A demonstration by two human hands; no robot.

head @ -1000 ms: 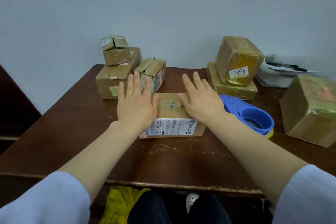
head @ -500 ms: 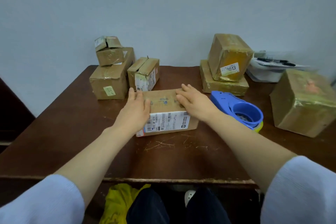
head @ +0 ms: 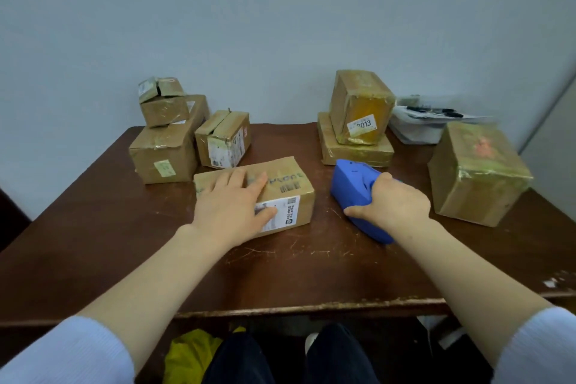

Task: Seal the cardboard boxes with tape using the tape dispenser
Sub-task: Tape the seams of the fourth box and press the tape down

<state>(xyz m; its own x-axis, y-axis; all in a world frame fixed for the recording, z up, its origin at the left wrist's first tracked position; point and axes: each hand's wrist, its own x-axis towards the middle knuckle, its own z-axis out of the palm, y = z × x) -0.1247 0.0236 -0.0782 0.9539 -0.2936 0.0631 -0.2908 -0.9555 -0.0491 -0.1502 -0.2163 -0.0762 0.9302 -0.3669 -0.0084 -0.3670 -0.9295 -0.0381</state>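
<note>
My left hand (head: 232, 212) lies flat, fingers straight, pressing top of labelled cardboard box (head: 290, 184) on brown table (head: 93, 243). Just right of that box, my right hand (head: 392, 206) grips blue tape dispenser (head: 349, 187), fingers curled round it. Behind-left of box: cluster of small boxes (head: 165, 150). Behind-right: two stacked boxes (head: 358, 121).

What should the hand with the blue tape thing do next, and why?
Probably lift the tape dispenser over onto the top of the box. The right hand grips it beside the box, and the left hand presses flat on the box, which looks steadied for taping.
</note>
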